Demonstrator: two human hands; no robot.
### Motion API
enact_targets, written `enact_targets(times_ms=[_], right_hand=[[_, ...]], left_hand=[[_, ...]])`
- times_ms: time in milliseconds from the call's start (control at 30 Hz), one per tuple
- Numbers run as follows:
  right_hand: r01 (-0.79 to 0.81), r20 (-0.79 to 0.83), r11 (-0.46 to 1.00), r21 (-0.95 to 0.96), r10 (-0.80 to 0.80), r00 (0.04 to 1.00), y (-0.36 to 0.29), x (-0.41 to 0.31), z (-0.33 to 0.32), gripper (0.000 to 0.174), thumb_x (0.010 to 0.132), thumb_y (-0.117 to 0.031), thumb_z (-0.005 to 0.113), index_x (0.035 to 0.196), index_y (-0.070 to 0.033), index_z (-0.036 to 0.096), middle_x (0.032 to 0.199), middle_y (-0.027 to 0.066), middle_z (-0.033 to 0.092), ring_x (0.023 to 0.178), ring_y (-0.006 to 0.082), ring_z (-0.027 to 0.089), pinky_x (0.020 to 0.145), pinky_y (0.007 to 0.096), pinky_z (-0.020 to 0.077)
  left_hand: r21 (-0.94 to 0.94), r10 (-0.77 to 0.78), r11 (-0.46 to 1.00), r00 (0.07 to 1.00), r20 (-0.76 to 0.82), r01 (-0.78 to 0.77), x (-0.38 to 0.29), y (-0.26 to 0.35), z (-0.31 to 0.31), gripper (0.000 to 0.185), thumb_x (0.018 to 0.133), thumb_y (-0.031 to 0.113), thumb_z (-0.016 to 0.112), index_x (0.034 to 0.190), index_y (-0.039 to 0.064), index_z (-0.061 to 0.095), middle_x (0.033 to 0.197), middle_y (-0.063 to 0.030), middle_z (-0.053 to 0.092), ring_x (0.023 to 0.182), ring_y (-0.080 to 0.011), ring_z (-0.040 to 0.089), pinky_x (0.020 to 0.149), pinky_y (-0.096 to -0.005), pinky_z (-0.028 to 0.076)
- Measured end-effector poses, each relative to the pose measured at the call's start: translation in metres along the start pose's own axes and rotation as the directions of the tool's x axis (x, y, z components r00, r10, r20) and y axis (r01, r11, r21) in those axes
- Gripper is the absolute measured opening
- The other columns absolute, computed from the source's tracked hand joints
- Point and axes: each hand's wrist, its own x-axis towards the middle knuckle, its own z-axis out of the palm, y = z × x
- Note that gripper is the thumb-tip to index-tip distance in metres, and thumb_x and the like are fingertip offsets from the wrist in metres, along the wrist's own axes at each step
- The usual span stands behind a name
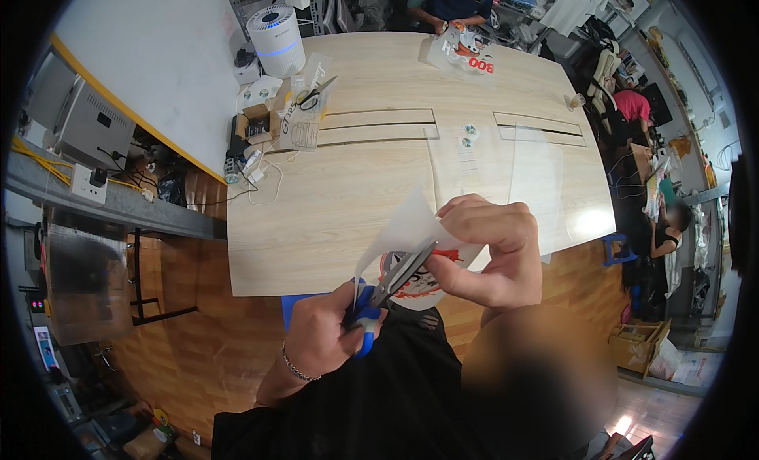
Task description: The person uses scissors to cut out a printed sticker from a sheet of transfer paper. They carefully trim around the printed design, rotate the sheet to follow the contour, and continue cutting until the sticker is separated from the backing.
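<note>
Close in front of my body, my left hand [323, 329] grips scissors [369, 309] with blue handles. Their grey blades point up and to the right, over a translucent film sheet [409, 220] bearing a round red and black print [415, 282]. The blades look closed or nearly so, with the tips beside my right thumb. My right hand [495, 246] pinches this sheet along its right side, fingers curled over the upper edge. The sheet is bent and held above the table's near edge. Part of the print is hidden behind the blades and thumb.
On the wooden table [356, 187] lie clear film sheets [474, 181], black-handled scissors [308, 98], a small open carton [257, 125] and white cables. An air purifier [276, 42] stands at the back left. Across the table, another person's hands hold a printed film [462, 51].
</note>
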Motion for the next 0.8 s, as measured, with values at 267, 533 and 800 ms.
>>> enact_targets(times_ms=[267,533,800], right_hand=[[0.015,0.063,1.0,-0.007,-0.015,0.998,-0.001,0.002,-0.005,0.009,0.075,-0.005,0.081,0.079,0.002,0.075,0.065,0.0116,0.066,0.062,0.0261,0.062,0.087,0.0368,0.054],[0.005,0.076,1.0,0.017,-0.006,0.997,0.0,0.001,-0.003,0.008,0.075,-0.003,0.079,0.08,0.003,0.075,0.065,0.0109,0.067,0.061,0.024,0.061,0.089,0.0365,0.0533],[-0.021,0.14,1.0,0.021,0.018,0.99,0.007,0.005,-0.007,0.013,0.074,-0.006,0.081,0.081,0.003,0.075,0.067,0.0113,0.067,0.062,0.0245,0.063,0.074,0.0333,0.054]], left_hand=[[-0.01,0.001,1.0,1.0,0.005,-0.001,0.0,0.001,-0.002,0.018,0.087,0.01,0.082,0.092,0.0,0.068,0.074,-0.0095,0.07,0.063,-0.0157,0.065,0.063,-0.0303,0.053],[-0.025,-0.019,1.0,1.0,0.016,0.019,-0.001,0.001,-0.003,0.017,0.086,0.008,0.081,0.094,-0.001,0.069,0.075,-0.0082,0.07,0.065,-0.0121,0.064,0.064,-0.0296,0.053],[-0.356,-0.053,0.923,0.966,0.253,0.143,0.003,-0.011,-0.008,0.017,0.092,0.013,0.08,0.098,0.0,0.07,0.075,-0.0052,0.069,0.064,-0.0157,0.06,0.063,-0.0296,0.048]])
